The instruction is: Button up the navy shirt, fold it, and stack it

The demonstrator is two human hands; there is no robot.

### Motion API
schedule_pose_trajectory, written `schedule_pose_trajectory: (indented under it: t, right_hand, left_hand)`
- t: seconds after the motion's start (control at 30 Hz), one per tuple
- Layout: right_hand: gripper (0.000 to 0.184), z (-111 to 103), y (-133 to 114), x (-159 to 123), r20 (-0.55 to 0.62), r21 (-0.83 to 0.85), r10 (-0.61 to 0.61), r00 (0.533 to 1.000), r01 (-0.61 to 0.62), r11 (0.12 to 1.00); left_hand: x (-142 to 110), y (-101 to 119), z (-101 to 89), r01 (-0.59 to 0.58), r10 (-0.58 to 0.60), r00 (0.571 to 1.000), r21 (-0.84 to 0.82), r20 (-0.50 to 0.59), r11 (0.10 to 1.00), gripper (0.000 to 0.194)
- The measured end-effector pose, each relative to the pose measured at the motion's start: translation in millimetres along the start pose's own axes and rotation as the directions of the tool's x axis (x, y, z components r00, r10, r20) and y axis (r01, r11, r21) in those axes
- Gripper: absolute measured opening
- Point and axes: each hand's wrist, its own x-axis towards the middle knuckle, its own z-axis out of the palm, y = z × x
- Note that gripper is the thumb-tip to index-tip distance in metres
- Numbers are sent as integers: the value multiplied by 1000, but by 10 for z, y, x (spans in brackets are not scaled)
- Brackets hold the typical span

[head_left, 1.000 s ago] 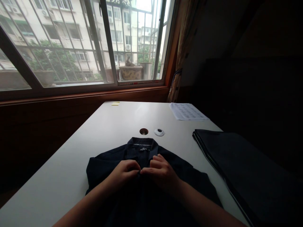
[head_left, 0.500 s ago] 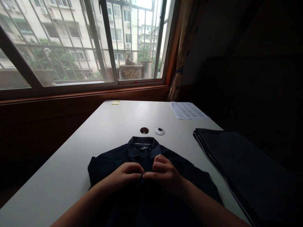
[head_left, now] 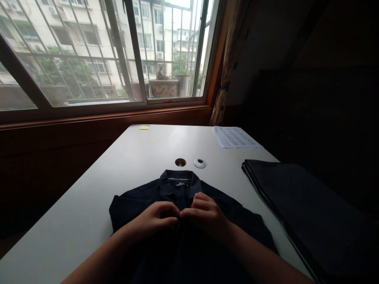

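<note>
A dark navy collared shirt (head_left: 142, 196) lies front up on the white table, its collar toward the window and a label showing inside the neck. Both hands meet at the front placket, just below the collar. My left hand (head_left: 160, 216) pinches the cloth between thumb and fingers from the left. From the right, my right hand (head_left: 205, 211) has its fingers curled and its thumb tip pressed at the same spot on the placket. Whatever small part lies between the fingertips, perhaps a button, is too dark to make out.
On the white table (head_left: 97, 173) lie dark folded trousers or similar cloth (head_left: 296, 197) at right, printed sheets (head_left: 237, 137) at the far right, and a yellow sticky note (head_left: 144, 127). A round cable hole (head_left: 180, 162) and its loose cover (head_left: 199, 163) are beyond the collar.
The fingertips have shifted slightly at the placket, with the left thumb and forefinger a little further apart. The shirt stays in place.
</note>
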Motion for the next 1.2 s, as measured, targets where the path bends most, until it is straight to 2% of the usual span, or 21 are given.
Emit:
schedule_pose_trajectory:
  t: [0.37, 0.63, 0.97, 1.2]
  right_hand:
    - [9, 20, -15, 4, 4, 71, 96, 995, -96, 993]
    - [10, 19, -4, -1, -5, 75, 83, 997, -83, 994]
    - [12, -7, -30, 11, 31, -121, -7, 999, 11, 993]
    - [10, 57, -39, 10, -5, -4, 73, 997, -73, 997]
  left_hand:
    - [46, -37, 52, -142, 188, 970, 270, -155, 952, 13]
    - [41, -76, 66, -198, 265, 950, 338, -165, 920, 9]
    - [39, -69, 101, -211, 302, 935, 390, -189, 897, 11]
    - [38, -83, 60, -221, 297, 941, 365, -165, 904, 12]
